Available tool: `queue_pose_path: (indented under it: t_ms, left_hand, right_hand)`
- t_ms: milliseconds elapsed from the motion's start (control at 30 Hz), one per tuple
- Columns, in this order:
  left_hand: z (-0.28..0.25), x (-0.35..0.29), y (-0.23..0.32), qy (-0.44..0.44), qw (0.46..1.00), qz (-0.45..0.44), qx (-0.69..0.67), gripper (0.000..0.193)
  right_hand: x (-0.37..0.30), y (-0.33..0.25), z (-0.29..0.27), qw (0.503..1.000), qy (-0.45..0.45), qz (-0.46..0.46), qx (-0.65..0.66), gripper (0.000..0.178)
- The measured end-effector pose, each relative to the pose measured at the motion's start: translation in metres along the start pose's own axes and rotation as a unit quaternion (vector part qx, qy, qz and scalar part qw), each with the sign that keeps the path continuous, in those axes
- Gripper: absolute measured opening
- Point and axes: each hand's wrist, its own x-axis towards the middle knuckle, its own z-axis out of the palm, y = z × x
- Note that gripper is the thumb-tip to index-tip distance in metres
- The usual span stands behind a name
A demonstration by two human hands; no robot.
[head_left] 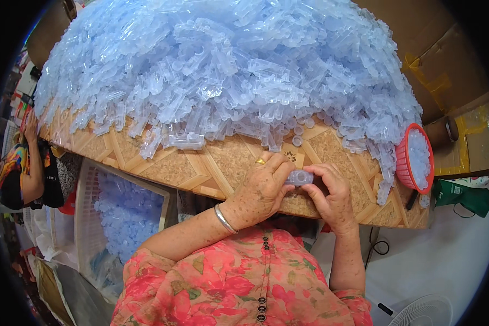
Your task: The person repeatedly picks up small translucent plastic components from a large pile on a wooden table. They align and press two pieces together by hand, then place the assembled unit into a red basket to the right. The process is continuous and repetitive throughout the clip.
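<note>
Between my two hands, just above the table's near edge, is a small translucent plastic tube-like piece (299, 177) with a round end facing up. My left hand (261, 187), wearing a ring and a bracelet, closes its fingers on the left end of the piece. The thumb and fingers of my right hand (334, 195) pinch its right end. A huge heap of clear, bluish plastic pieces (228, 70) covers most of the table (212, 163). A few small round caps (298, 130) lie loose at the heap's front edge, just beyond my hands.
A red basket (401, 163) of small pieces stands at the table's right end, near a dark slim object (412, 200). A pale crate (87, 217) of similar pieces sits below left. Cardboard boxes (445, 60) rise at right; another person (24, 168) is at far left.
</note>
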Motion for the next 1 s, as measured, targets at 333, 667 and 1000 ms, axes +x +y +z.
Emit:
queue_pose_path:
  t_ms: [333, 667, 1000]
  left_hand:
    - [-0.001, -0.001, -0.003, 0.015, 1.000, 0.010, -0.014, 0.043]
    - [-0.002, -0.004, -0.004, 0.019, 1.000, -0.001, -0.023, 0.044]
    - [-0.007, 0.000, 0.000, 0.004, 1.000, -0.013, -0.020, 0.045]
  right_hand:
    - [0.059, 0.004, -0.002, 0.994, -0.018, 0.009, -0.105, 0.023]
    - [0.038, 0.006, -0.026, 0.989, -0.054, 0.134, -0.042, 0.021]
    - [0.002, 0.006, -0.049, 0.966, -0.047, 0.248, -0.063, 0.026]
